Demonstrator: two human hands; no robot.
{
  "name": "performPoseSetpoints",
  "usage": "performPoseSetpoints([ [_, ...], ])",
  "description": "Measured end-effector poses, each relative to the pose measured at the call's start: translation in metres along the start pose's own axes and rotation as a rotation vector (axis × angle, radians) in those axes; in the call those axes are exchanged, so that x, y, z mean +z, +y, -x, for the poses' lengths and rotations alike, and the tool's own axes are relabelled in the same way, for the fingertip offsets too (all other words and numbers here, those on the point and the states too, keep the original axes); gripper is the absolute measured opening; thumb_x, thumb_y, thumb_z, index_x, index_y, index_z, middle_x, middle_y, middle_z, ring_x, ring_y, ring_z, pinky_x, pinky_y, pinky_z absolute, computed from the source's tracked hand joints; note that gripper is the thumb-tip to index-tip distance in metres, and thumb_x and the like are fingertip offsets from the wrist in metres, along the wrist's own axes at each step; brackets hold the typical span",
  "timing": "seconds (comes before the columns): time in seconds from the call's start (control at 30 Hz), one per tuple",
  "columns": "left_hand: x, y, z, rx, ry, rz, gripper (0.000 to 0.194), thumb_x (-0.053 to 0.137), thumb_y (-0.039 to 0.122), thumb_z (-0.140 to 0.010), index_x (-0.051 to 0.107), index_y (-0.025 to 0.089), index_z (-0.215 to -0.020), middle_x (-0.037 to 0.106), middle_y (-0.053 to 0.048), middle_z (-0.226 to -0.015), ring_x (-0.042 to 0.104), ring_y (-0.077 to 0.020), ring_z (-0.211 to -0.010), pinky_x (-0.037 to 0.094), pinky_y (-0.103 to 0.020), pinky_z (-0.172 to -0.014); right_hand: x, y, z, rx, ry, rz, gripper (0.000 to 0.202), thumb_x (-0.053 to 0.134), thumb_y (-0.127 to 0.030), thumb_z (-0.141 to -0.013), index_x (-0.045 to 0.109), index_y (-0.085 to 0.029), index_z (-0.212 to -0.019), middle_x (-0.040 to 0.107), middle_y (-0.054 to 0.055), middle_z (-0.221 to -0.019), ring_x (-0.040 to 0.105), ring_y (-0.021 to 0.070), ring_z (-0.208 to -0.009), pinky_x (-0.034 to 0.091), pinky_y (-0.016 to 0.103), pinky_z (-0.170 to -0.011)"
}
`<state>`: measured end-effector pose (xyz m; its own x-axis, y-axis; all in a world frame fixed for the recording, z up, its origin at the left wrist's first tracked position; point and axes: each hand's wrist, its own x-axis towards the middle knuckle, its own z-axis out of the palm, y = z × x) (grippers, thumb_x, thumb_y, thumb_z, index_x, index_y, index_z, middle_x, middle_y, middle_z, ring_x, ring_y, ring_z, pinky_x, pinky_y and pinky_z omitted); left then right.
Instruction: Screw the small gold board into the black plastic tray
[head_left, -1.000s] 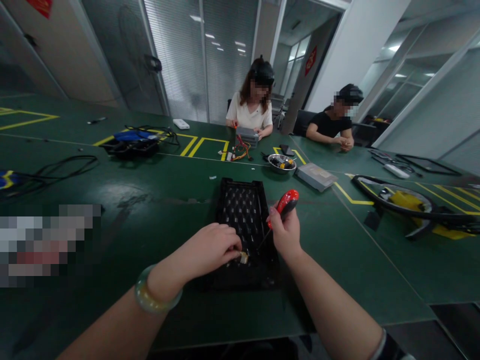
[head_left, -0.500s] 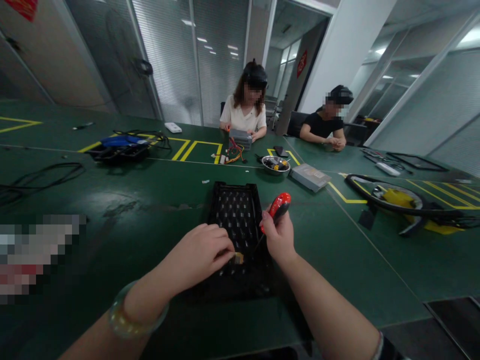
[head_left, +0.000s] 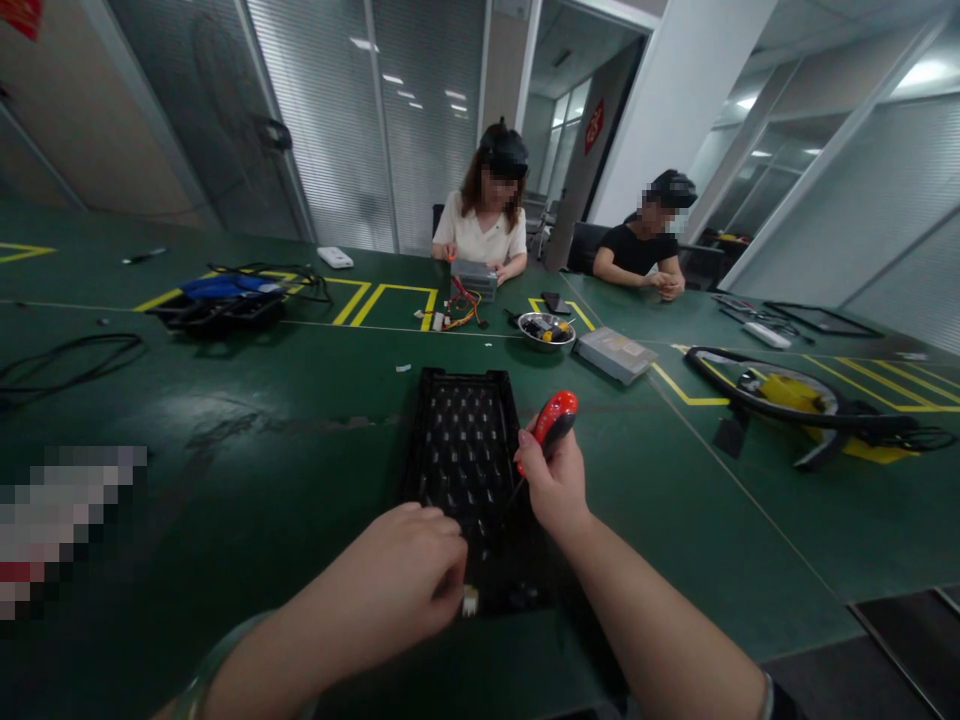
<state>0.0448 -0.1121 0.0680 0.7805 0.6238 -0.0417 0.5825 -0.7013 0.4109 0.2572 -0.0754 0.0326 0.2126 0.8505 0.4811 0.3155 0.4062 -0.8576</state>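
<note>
1. The green table (head_left: 300, 480) spreads across the view, marked with yellow lines.
2. At its far side sit 2 people: a person in a white top (head_left: 480, 235), both hands at a grey unit (head_left: 474, 278), and a person in a black top (head_left: 636, 250), hands together.
3. The black tray (head_left: 461, 450) lies on the table directly ahead, between and partly under the wearer's 2 hands, with rows of small raised details inside.
4. The right hand (head_left: 555, 480) is wrapped around a tool handle by the tray's right side.
5. The left hand (head_left: 420, 565) is over the tray's near left part, fingers curled in and narrow, pinching a small piece.
6. The red and black screwdriver (head_left: 556, 415) slants in the right fist, shaft down toward the tray; its tip is lost against the black.
7. The small pale piece (head_left: 470, 600) pokes out below the left fingers, at the tray's near end.
</note>
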Motion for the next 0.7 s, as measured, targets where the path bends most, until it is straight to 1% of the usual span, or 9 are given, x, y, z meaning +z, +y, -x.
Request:
performPoseSetpoints([
  [0.2,0.0008,-0.0002,-0.0023,-0.013,0.009,-0.004,0.01,0.062,0.019,-0.079,0.066,0.023,-0.071,0.065,0.002,-0.073,0.058,-0.018,-0.075,0.038,-0.034,-0.075,-0.0002,-0.0005,0.0001,-0.002,0.002,0.005,0.017,0.059,-0.037,-0.091,0.053,-0.021,-0.09,0.056,-0.001,-0.076,0.052,0.0139,-0.067,0.043,0.031,-0.066],
  [0.43,-0.0033,0.002,-0.0031,-0.033,-0.05,0.014,0.01,0.061,0.022,-0.082,0.066,0.023,-0.073,0.065,0.003,-0.077,0.059,-0.0179,-0.079,0.037,-0.034,-0.077,0.0012,0.0005,-0.0001,0.0,0.002,0.009,0.017,0.058,-0.036,-0.091,0.052,-0.021,-0.092,0.055,-0.001,-0.077,0.051,0.0131,-0.066,0.043,0.03,-0.065],
  [0.57,-0.0055,-0.0007,-0.0021,-0.048,-0.062,0.041,0.009,0.06,0.023,-0.083,0.066,0.023,-0.076,0.066,0.003,-0.079,0.058,-0.0169,-0.08,0.036,-0.033,-0.077,0.0012,0.0004,-0.0005,-0.007,0.003,0.015,0.017,0.059,-0.036,-0.09,0.052,-0.021,-0.091,0.055,-0.001,-0.076,0.051,0.0132,-0.066,0.042,0.03,-0.065],
  [0.7,-0.008,-0.0053,-0.0008,-0.032,-0.078,0.052,0.008,0.061,0.025,-0.085,0.066,0.024,-0.079,0.066,0.004,-0.081,0.059,-0.0168,-0.081,0.035,-0.033,-0.078,0.0006,0.0002,-0.0013,-0.009,0.004,0.015,0.016,0.058,-0.036,-0.091,0.052,-0.021,-0.089,0.054,-0.002,-0.074,0.05,0.0132,-0.065,0.042,0.03,-0.065],
])
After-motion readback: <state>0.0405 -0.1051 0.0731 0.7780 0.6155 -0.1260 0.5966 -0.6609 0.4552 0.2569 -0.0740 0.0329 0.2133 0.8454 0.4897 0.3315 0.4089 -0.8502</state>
